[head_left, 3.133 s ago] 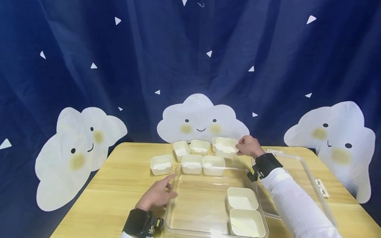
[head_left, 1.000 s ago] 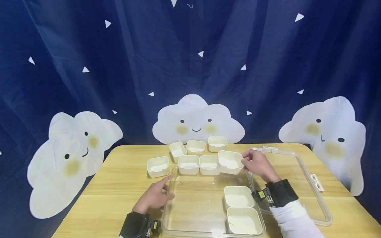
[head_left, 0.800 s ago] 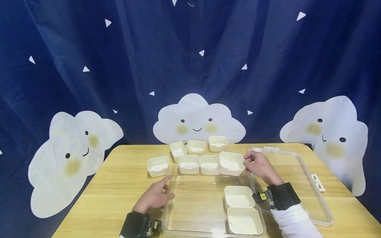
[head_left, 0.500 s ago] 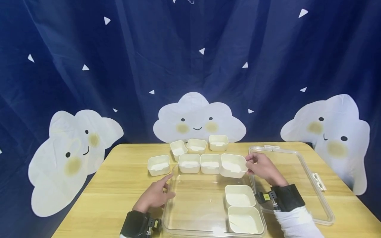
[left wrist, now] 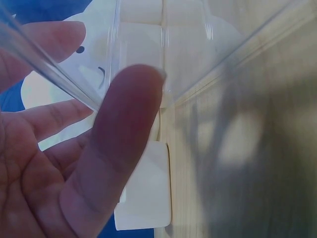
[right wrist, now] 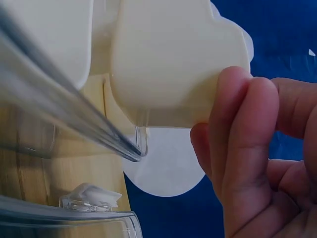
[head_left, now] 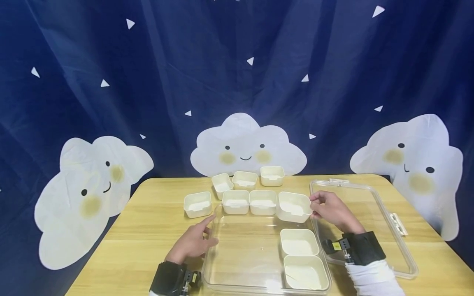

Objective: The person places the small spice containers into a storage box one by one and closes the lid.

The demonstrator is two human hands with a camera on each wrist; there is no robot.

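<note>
My right hand (head_left: pixel 333 209) pinches the right wall of a small cream storage box (head_left: pixel 294 206) between thumb and fingers. That box is held at the far right corner of a large clear plastic box (head_left: pixel 244 246); in the right wrist view its cream wall (right wrist: pixel 168 64) is close to the clear rim. My left hand (head_left: pixel 193 241) is at the left wall of the clear box, with the index finger stretched toward its far left corner. In the left wrist view the thumb (left wrist: pixel 124 129) and spread fingers are beside the clear rim. Two cream boxes (head_left: pixel 299 242) sit inside the clear box, along its right side.
Several more cream boxes (head_left: pixel 235 201) stand on the wooden table (head_left: pixel 140 238) behind the clear box, one apart at the left (head_left: pixel 198 204). A clear lid (head_left: pixel 364 222) with white clips (head_left: pixel 398 224) lies at the right. A blue curtain (head_left: pixel 166 82) hangs behind.
My right hand has brought the cream box from the back of the table nearer and to the right, toward the clear box's far right corner. The left hand has stayed at the clear box's left side.
</note>
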